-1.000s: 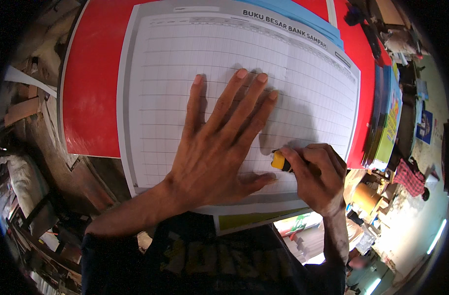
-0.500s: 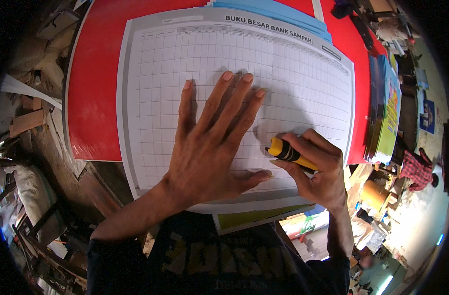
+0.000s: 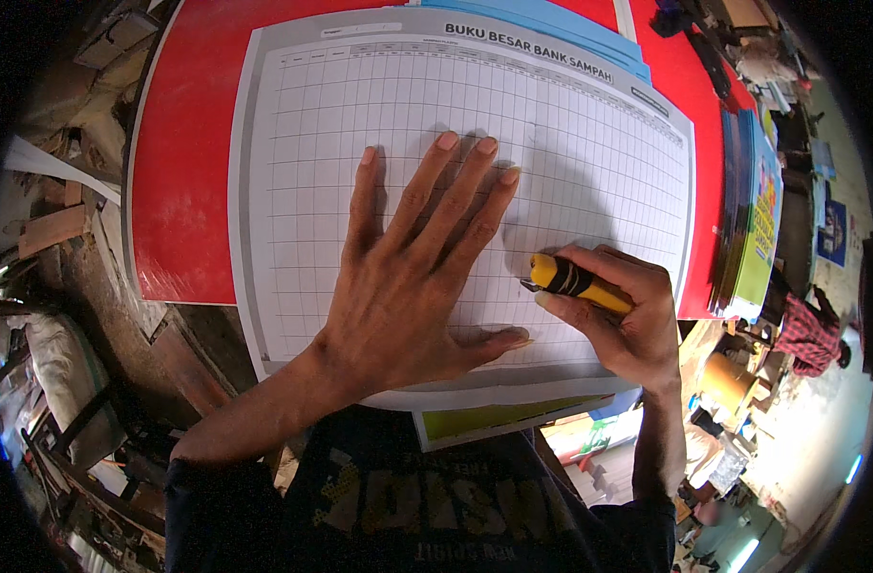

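Observation:
A large white sheet printed with a table grid [image 3: 308, 191] and a grey border lies on the red tabletop. My left hand [image 3: 398, 286] rests flat on it, fingers spread. To the right of that, my right hand [image 3: 642, 320] is closed around a yellow and black utility knife [image 3: 575, 282]. The knife's small metal tip points left, at or just above the paper; whether it touches cannot be made out. Under the sheet's near edge, part of a green printed sheet [image 3: 484, 422] sticks out.
The red tabletop [image 3: 183, 191] shows on both sides of the sheet. Light blue sheets [image 3: 561, 24] lie at the far edge. A stack of colourful booklets [image 3: 756, 220] stands at the right. Wood pieces [image 3: 54, 234] lie at the left. A person in a checked shirt [image 3: 807, 334] is far right.
My right hand has moved slightly right and turned the knife a little, so its metal tip shows more clearly. My left hand stays spread on the sheet.

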The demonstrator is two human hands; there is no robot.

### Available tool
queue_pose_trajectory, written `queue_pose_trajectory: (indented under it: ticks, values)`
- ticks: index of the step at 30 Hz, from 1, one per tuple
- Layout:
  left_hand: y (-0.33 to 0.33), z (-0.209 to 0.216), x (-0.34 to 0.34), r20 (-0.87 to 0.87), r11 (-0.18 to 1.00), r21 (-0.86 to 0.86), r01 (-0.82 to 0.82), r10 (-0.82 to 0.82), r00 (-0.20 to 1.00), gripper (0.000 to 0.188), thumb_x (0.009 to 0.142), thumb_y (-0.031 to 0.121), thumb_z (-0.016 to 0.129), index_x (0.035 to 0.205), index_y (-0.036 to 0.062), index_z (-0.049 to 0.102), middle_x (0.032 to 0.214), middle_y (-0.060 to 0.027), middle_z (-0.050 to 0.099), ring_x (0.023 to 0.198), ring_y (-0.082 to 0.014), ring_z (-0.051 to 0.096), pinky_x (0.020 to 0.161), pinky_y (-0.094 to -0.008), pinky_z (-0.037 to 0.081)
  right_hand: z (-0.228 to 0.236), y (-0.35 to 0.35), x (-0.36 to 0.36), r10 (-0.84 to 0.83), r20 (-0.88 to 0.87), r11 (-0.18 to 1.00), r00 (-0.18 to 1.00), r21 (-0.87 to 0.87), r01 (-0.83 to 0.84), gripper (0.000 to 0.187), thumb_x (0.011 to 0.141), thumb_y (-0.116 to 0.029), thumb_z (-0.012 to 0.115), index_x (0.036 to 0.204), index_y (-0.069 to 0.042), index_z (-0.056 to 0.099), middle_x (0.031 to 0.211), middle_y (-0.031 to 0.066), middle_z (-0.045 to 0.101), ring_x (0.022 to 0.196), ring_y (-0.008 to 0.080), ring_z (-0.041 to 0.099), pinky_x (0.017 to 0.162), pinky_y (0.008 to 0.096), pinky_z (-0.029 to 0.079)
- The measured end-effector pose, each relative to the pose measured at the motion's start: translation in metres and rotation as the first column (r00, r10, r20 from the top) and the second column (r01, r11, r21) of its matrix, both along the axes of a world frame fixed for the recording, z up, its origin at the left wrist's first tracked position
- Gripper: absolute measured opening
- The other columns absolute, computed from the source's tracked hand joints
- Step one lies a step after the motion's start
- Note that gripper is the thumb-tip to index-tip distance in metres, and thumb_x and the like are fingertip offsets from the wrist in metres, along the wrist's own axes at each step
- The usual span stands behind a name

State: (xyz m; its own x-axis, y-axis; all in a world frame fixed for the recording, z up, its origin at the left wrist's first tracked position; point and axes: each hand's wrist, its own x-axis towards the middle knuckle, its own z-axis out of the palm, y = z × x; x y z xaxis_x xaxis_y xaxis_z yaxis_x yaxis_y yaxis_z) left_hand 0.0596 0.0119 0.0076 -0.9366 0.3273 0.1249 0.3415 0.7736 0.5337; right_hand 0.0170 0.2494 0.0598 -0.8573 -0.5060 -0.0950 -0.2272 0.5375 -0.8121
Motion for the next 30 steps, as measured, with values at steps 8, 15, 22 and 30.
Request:
queue_pose_trajectory:
  ticks: [8, 15, 22, 30]
  values:
    - [0.000, 0.004, 0.000, -0.020, 1.000, -0.023, -0.014, 0.014, 1.000, 0.128, 0.068, 0.076, 0.081, 0.164, 0.0102, 0.027, 0.170, -0.0169, 0.023, 0.159, -0.0382, 0.014, 0.125, -0.0691, 0.003, 0.022, -0.009, 0.012, -0.220, 0.343, 0.975, 0.913, 0.062, 0.212, 0.034, 0.091, -0.011, 0.081, 0.119, 0.004, 0.068, 0.094, 0.0111, 0.077, 0.083, 0.0144, 0.074, 0.073, 0.0288, 0.060]
    - [0.001, 0.003, 0.000, -0.046, 1.000, -0.022, -0.006, 0.005, 0.999, 0.126, 0.068, 0.074, 0.082, 0.163, 0.0095, 0.029, 0.169, -0.0174, 0.025, 0.159, -0.0388, 0.016, 0.125, -0.0689, 0.004, 0.019, 0.003, 0.018, -0.017, 0.042, 1.000, 0.999, 0.001, 0.017, 0.036, 0.089, 0.001, 0.077, 0.121, 0.000, 0.061, 0.096, 0.0119, 0.072, 0.080, 0.0199, 0.074, 0.070, 0.0343, 0.060]
    - [0.000, 0.001, 0.001, -0.064, 1.000, 0.021, -0.020, 0.022, 0.998, 0.126, 0.068, 0.075, 0.082, 0.162, 0.0086, 0.031, 0.169, -0.0162, 0.025, 0.159, -0.0369, 0.018, 0.125, -0.0689, 0.004, 0.009, 0.004, 0.015, 0.227, -0.244, 0.954, 0.943, 0.252, -0.165, 0.047, 0.076, 0.002, 0.080, 0.121, -0.005, 0.068, 0.105, 0.0113, 0.067, 0.092, 0.0311, 0.072, 0.077, 0.0401, 0.062]
    - [0.000, 0.000, 0.001, -0.049, 0.999, 0.037, -0.025, 0.027, 0.998, 0.126, 0.067, 0.076, 0.081, 0.161, 0.0080, 0.033, 0.169, -0.0139, 0.025, 0.158, -0.0365, 0.019, 0.125, -0.0682, 0.004, 0.008, 0.003, 0.001, 0.347, -0.341, 0.925, 0.874, 0.278, -0.259, 0.053, 0.065, 0.007, 0.076, 0.116, -0.004, 0.071, 0.103, 0.0082, 0.066, 0.087, 0.0285, 0.070, 0.074, 0.0395, 0.061]
